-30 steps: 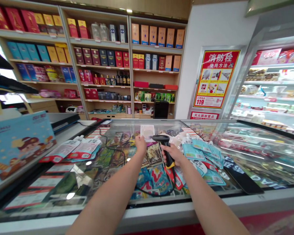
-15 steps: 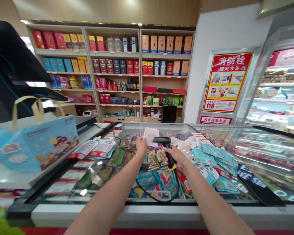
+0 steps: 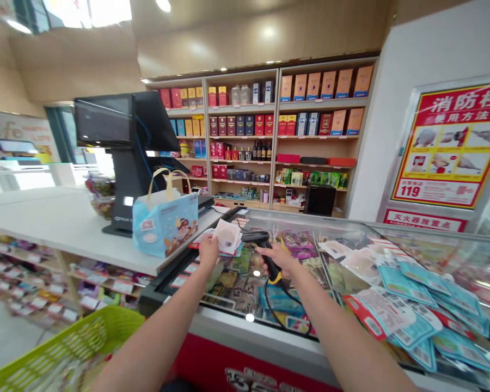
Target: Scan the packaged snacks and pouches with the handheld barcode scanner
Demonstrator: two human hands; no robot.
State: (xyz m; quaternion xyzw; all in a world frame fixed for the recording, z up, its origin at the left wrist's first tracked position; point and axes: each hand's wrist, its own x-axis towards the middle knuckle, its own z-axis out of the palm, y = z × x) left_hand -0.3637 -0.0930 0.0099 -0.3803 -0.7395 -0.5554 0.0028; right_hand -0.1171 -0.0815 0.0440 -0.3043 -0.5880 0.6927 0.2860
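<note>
My left hand (image 3: 209,251) pinches a flat white and pink packet (image 3: 227,237) by its edge. The packet hangs over a few red and blue pouches on the left side of the glass freezer top. Wrapped round the handle of a black and yellow barcode scanner (image 3: 271,260) is my right hand (image 3: 278,258). The scanner's head points left at the packet, a short gap away. Its cable loops down over the glass. At the right, a spread pile of blue, white and red pouches (image 3: 412,310) lies on the freezer top beside paler packets (image 3: 361,264).
A light blue bag (image 3: 165,223) stands on the white counter (image 3: 57,209) at the left, before a black register screen (image 3: 104,121). Below the counter is a green basket (image 3: 93,332) with things in it. Shelves of boxes (image 3: 240,126) line the back wall.
The view has turned left, bringing in the register, counter and basket. My left hand has carried the packet left over the red and blue pouches, and the scanner has followed it.
</note>
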